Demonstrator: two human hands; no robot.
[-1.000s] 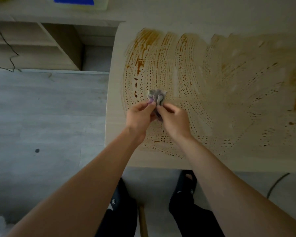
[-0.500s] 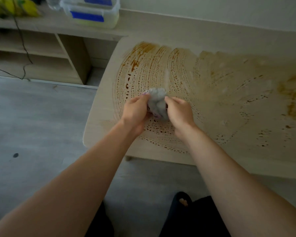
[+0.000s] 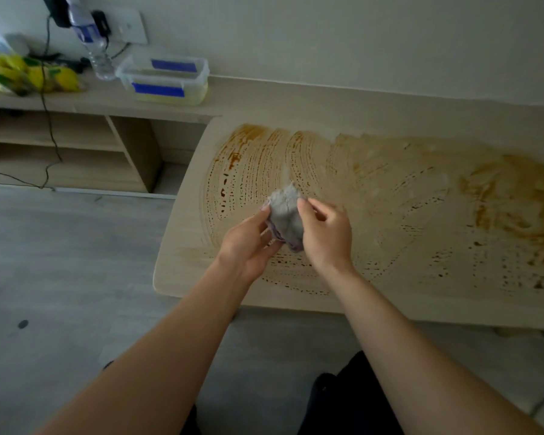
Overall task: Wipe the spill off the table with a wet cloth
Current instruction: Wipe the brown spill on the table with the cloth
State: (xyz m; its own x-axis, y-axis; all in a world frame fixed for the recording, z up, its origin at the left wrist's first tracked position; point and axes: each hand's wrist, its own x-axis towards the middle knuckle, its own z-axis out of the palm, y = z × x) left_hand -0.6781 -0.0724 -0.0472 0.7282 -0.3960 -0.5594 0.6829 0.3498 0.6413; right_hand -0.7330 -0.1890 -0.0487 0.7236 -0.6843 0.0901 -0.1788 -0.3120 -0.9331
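Both of your hands pinch the bunched cloth (image 3: 285,216) above the table (image 3: 182,246) near its left edge, left hand (image 3: 248,243) and right hand (image 3: 325,233) likely refolding it before tackling the smeared spill (image 3: 390,196).

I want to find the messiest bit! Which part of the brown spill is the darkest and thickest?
The patch at the table's far right end, a solid orange-brown smear. The spill elsewhere is only thin streaks and dots. Both hands hold the cloth well left of it.

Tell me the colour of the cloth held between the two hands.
Grey, with a purple edge at the bottom; the cloth shows best in the head view.
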